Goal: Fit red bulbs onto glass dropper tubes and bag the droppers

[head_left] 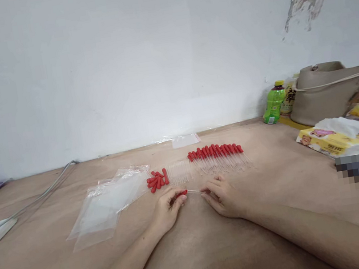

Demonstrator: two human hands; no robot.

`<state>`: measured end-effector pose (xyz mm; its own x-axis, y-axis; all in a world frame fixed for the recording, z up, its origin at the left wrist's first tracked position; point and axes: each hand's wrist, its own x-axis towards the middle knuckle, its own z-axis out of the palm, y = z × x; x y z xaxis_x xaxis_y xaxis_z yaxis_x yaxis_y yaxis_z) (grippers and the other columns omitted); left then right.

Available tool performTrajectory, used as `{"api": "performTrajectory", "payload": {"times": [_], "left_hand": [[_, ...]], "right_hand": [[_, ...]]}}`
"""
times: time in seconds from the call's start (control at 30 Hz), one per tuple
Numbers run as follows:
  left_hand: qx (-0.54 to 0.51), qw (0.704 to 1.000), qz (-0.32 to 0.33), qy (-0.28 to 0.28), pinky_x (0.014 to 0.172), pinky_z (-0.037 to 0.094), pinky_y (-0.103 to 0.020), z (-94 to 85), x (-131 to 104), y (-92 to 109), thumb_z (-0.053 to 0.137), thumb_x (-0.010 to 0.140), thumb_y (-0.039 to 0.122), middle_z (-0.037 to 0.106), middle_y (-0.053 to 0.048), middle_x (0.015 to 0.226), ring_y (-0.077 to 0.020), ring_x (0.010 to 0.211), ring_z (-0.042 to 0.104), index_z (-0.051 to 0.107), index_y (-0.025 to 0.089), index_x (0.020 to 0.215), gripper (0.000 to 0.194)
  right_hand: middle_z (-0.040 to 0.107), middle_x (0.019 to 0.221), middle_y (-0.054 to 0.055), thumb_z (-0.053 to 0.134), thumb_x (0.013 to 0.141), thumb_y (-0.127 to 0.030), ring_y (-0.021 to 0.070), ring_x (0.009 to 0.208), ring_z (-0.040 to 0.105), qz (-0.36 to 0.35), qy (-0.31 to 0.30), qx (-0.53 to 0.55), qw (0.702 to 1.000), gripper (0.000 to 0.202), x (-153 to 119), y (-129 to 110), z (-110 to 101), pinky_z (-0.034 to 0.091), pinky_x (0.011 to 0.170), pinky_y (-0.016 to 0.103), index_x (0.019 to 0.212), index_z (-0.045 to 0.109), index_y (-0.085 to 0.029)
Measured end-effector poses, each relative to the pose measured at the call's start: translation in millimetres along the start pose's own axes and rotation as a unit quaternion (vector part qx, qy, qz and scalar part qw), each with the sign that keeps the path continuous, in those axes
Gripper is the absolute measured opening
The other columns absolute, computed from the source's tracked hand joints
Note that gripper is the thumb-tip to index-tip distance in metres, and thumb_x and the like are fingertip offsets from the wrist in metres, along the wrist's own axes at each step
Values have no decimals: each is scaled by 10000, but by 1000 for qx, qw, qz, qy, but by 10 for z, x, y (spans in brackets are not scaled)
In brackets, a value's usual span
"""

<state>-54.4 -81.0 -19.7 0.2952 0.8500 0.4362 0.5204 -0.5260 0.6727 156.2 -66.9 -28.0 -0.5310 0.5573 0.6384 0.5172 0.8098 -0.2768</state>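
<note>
My left hand (pixel 169 207) is closed on a red rubber dropper bulb (pixel 184 192). Between the fingertips of my right hand (pixel 220 196) is a thin clear dropper tube (pixel 194 191), its left end at the bulb's mouth; whether it sits inside the bulb I cannot tell. Just beyond my left hand lies a small heap of loose red bulbs (pixel 155 182). Beside that heap is a row of bare clear tubes (pixel 178 173). Behind my right hand, several droppers (pixel 216 158) with red bulbs on their tubes lie side by side, bulbs toward the wall.
Clear plastic bags (pixel 109 205) overlap on the left of the brown-covered table (pixel 171 261). Another small bag (pixel 185 140) lies by the wall. At right stand a green bottle (pixel 274 102), a grey-beige bag (pixel 321 93) and a tissue pack (pixel 331 138). A cable (pixel 42 191) crosses the far left.
</note>
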Motion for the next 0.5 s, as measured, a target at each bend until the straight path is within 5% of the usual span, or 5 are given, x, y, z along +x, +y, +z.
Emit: {"api": "performTrajectory", "payload": {"times": [0.33,0.5], "left_hand": [[-20,997,-57,-38,491,395,-188,14,-43,-27,479,820,296,577,7,624,-97,521,496,607,149,870,201],[-6,996,-47,-77,529,397,-181,1,-60,19,458,831,306,608,2,676,-102,582,520,620,153,824,223]], "right_hand": [[593,682,-2,397,844,-194,100,579,459,-15,-66,46,997,170,13,56,-42,266,704,293,834,566,-181],[629,726,-20,452,822,-181,85,578,478,-8,-91,62,994,134,38,101,-84,232,730,299,828,584,-202]]}}
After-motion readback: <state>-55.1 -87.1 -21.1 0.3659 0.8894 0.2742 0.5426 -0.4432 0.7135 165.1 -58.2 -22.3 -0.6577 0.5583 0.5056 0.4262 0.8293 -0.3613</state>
